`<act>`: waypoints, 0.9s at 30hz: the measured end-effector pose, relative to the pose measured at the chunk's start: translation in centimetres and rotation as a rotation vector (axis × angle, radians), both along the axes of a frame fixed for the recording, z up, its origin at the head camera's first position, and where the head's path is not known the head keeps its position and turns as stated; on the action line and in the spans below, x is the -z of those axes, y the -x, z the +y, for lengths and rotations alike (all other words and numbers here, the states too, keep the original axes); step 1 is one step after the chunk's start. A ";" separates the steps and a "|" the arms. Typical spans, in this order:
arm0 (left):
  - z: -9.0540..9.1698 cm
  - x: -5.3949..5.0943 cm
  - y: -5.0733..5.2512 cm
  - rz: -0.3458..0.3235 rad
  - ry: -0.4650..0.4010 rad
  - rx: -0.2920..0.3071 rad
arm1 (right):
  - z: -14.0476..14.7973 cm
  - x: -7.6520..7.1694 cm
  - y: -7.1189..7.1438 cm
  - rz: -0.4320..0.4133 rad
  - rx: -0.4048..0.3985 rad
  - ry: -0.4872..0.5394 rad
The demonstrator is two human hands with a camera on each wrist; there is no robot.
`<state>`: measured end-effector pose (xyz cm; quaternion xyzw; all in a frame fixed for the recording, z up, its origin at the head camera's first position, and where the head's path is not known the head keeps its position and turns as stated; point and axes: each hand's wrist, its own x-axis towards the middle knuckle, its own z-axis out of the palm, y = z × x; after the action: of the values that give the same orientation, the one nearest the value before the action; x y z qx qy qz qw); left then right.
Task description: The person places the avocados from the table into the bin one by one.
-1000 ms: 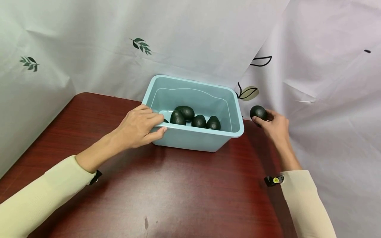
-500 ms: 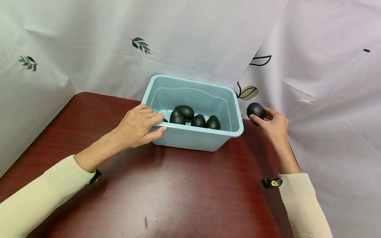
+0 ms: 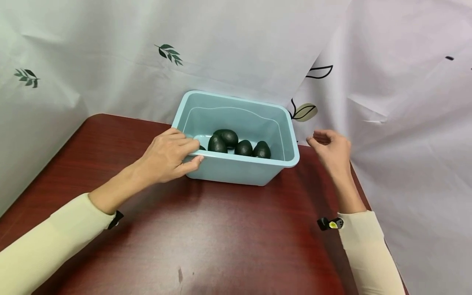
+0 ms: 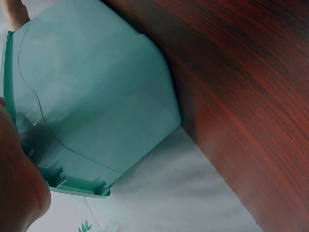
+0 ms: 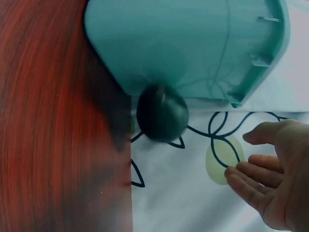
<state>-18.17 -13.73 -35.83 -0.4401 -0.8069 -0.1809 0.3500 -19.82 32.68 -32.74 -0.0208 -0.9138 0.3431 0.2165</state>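
My left hand (image 3: 167,157) grips the near left rim of a pale blue plastic bin (image 3: 236,170), fingers over the edge and thumb against the outside. Several dark green avocados (image 3: 243,148) lie inside; one by my left fingers is mostly hidden. To the right of the bin, my right hand (image 3: 333,153) is raised with its fingers apart and nothing between them. In the right wrist view, a blurred dark avocado (image 5: 162,113) shows outside the bin, near its side wall and apart from my right fingers (image 5: 256,181). The head view does not show this avocado.
The bin stands on a dark red wooden table (image 3: 221,229), towards its back edge. Behind and to the sides hangs a white cloth (image 3: 236,45) with leaf prints. A small black device (image 3: 330,223) sits at my right wrist.
The avocado that my right hand held has left its fingers, which have spread. The right hand has shifted slightly left. My left hand keeps its grip on the bin's rim.
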 end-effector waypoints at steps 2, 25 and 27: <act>0.0 0.0 0.0 0.000 -0.002 0.001 | -0.1 0.3 0.3 -0.041 -0.021 -0.015; 0.0 0.0 0.0 0.030 -0.015 0.003 | 0.2 4.8 2.1 -0.440 -0.094 -0.243; 0.0 0.1 0.1 0.032 -0.018 0.006 | 0.4 5.2 2.2 -0.440 -0.091 -0.243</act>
<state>-18.22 -13.73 -35.88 -0.4422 -0.7983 -0.1820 0.3663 -21.99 33.09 -37.97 -0.0276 -0.9734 0.2276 -0.0021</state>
